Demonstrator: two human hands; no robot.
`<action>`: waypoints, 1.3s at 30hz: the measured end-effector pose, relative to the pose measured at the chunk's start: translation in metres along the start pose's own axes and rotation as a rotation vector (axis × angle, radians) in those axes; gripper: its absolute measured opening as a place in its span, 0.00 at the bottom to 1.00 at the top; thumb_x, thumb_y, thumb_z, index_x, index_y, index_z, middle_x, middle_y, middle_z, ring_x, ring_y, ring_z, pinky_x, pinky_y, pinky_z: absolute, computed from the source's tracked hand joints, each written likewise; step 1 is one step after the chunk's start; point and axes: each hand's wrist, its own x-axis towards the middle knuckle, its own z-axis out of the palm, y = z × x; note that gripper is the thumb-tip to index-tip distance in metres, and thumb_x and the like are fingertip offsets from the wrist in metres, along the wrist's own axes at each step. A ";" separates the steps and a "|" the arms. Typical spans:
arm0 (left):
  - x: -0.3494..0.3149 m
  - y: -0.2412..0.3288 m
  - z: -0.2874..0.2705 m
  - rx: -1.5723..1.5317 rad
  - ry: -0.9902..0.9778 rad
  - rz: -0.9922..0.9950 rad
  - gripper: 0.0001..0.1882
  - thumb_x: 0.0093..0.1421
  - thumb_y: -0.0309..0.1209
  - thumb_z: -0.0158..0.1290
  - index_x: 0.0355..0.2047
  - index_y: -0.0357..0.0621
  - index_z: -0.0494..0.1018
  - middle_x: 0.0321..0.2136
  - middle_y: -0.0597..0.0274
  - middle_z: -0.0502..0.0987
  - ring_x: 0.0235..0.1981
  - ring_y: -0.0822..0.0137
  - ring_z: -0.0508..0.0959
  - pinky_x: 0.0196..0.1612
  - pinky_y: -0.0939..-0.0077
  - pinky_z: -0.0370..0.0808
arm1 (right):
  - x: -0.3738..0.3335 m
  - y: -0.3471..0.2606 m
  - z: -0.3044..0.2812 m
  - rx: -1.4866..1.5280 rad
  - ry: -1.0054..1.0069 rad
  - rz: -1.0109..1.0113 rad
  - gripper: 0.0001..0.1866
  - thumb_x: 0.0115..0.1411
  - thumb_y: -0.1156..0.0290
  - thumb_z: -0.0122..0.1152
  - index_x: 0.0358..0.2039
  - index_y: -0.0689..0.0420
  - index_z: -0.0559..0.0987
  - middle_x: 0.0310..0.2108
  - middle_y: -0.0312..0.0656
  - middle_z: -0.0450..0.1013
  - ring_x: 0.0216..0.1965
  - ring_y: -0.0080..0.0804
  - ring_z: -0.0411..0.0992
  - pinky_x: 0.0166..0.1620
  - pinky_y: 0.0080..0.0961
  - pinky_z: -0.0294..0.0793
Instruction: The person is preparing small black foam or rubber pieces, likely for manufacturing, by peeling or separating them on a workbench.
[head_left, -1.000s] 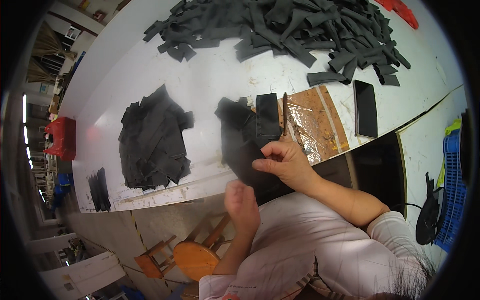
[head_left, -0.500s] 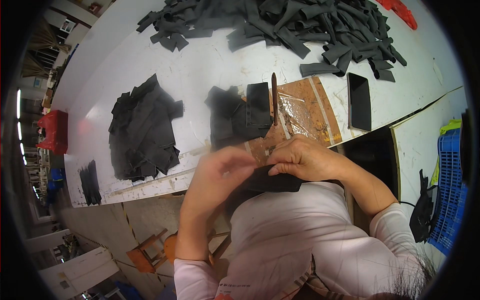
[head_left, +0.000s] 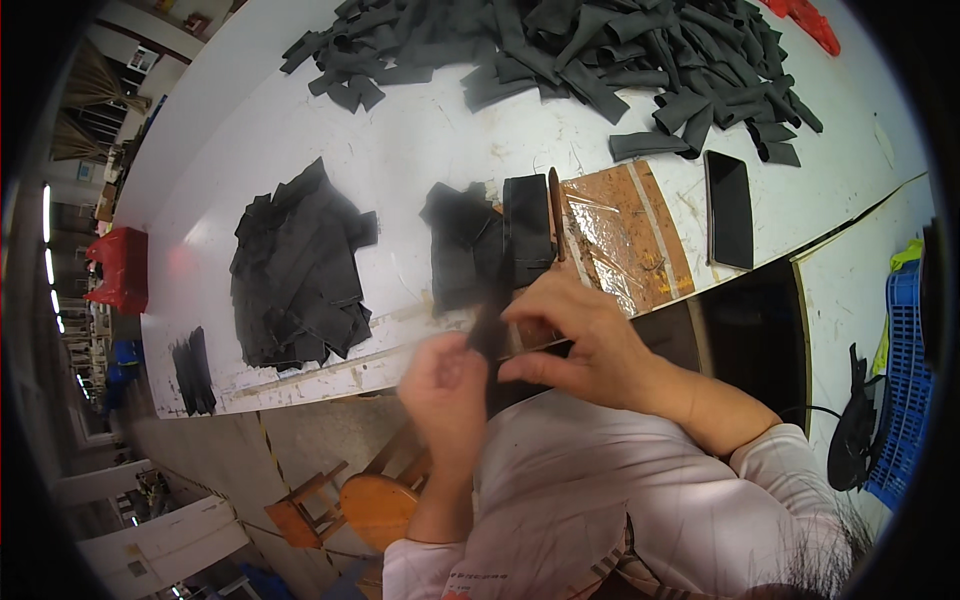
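Observation:
A dark fabric piece (head_left: 489, 328), blurred by motion, stands up between my hands above the table's front edge. My left hand (head_left: 445, 378) is closed on its lower part. Close to its right side is my right hand (head_left: 590, 345), thumb and fingers apart; whether the fingertips touch the cloth is hard to tell. Just beyond lie a small stack of black fabric pieces (head_left: 462, 250) and a flat black piece with a straight edge (head_left: 528, 222). Beside that piece, a slim reddish-brown tool (head_left: 555, 215) rests on a brown cardboard sheet (head_left: 630, 225) with clear tape.
A large heap of dark fabric tubes (head_left: 600, 60) covers the far table. A pile of black pieces (head_left: 298, 270) and a small bundle (head_left: 194, 372) lie left. A phone (head_left: 729, 210) is right of the cardboard. A blue crate (head_left: 893, 385) stands far right, a wooden stool (head_left: 378, 508) below.
The fabric piece has gone from lying flat near my body to standing upright between my hands. My left hand has closed on it; my right thumb and fingers have spread apart.

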 end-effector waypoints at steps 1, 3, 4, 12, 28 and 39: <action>-0.004 0.002 0.007 -0.001 0.000 0.004 0.06 0.47 0.17 0.50 0.27 0.35 0.69 0.21 0.71 0.69 0.21 0.84 0.67 0.24 0.91 0.64 | -0.001 0.000 0.004 -0.001 0.001 -0.004 0.15 0.41 0.72 0.66 0.30 0.59 0.72 0.24 0.37 0.66 0.24 0.24 0.64 0.24 0.18 0.63; -0.007 0.002 0.017 -0.141 -0.021 0.056 0.04 0.50 0.20 0.52 0.27 0.36 0.68 0.18 0.70 0.68 0.17 0.84 0.65 0.20 0.93 0.64 | -0.003 0.003 0.011 0.099 -0.009 0.120 0.11 0.42 0.74 0.65 0.26 0.59 0.73 0.21 0.37 0.66 0.21 0.24 0.63 0.23 0.17 0.62; -0.008 -0.005 0.014 -0.007 -0.038 0.129 0.04 0.49 0.19 0.51 0.27 0.36 0.69 0.18 0.68 0.70 0.18 0.83 0.67 0.21 0.91 0.65 | -0.002 0.007 0.012 0.096 0.046 0.063 0.07 0.42 0.78 0.63 0.23 0.60 0.73 0.19 0.38 0.67 0.19 0.28 0.64 0.23 0.19 0.64; 0.001 -0.020 0.019 0.226 0.160 0.354 0.06 0.48 0.18 0.50 0.29 0.36 0.69 0.19 0.61 0.73 0.16 0.81 0.69 0.19 0.90 0.65 | -0.005 0.023 0.028 -0.262 0.083 -0.061 0.08 0.37 0.81 0.56 0.22 0.61 0.71 0.20 0.44 0.63 0.24 0.41 0.66 0.26 0.31 0.66; 0.012 -0.008 0.025 -0.002 0.098 0.312 0.14 0.42 0.10 0.42 0.31 0.32 0.69 0.26 0.62 0.73 0.18 0.84 0.66 0.19 0.94 0.59 | -0.006 0.028 0.012 1.309 -0.208 0.826 0.03 0.52 0.75 0.55 0.26 0.60 0.72 0.20 0.31 0.64 0.18 0.14 0.58 0.20 0.10 0.56; 0.007 0.010 0.003 -0.936 -0.447 -0.417 0.17 0.40 0.14 0.41 0.35 0.30 0.63 0.22 0.59 0.69 0.10 0.81 0.60 0.12 0.92 0.56 | -0.003 0.016 0.002 0.846 -0.198 0.404 0.03 0.52 0.77 0.52 0.22 0.59 0.70 0.26 0.30 0.61 0.28 0.16 0.59 0.32 0.13 0.58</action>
